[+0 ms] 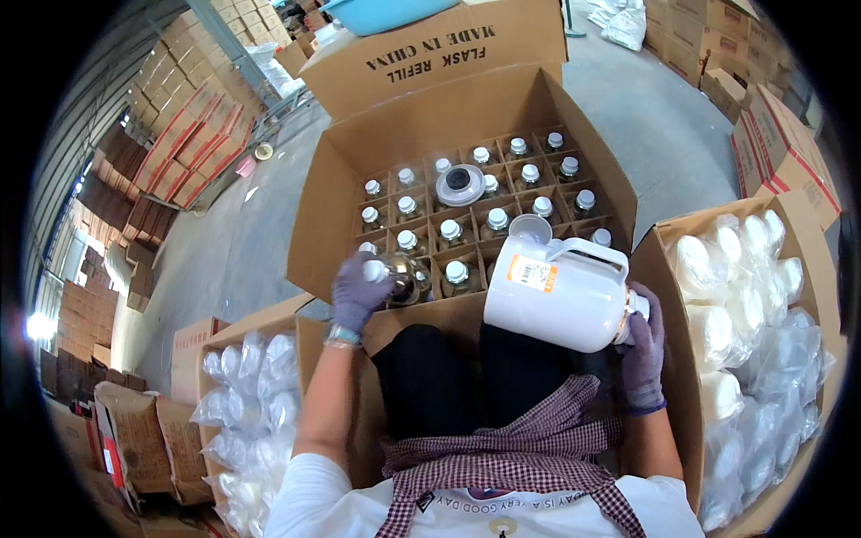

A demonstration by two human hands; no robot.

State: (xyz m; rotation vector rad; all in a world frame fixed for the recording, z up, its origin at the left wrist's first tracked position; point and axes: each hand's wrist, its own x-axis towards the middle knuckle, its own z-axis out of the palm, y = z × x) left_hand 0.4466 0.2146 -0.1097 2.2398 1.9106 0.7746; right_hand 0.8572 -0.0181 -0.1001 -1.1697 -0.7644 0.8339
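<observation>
In the head view, my left hand [361, 294], in a purple-grey glove, closes on the white cap of a shiny glass flask liner [410, 280] at the near left of an open carton [466, 100]. My gloved right hand [644, 351] grips the white-capped end of a white jug [560, 300], which lies tilted above my lap. The jug has a looped handle and an orange-and-white label. A translucent round cup-like piece [531, 229] shows just beyond it. Several white-capped glass liners [498, 221] stand in the carton's divider cells. A round lid with a black centre [458, 183] rests on top of them.
At the right, a carton [682, 394] holds bagged white parts [717, 309]. Bagged clear parts [256, 386] fill another carton at the left. A blue basin [390, 13] sits beyond the far flap. Stacked cartons [202, 143] stand along the grey floor [238, 238].
</observation>
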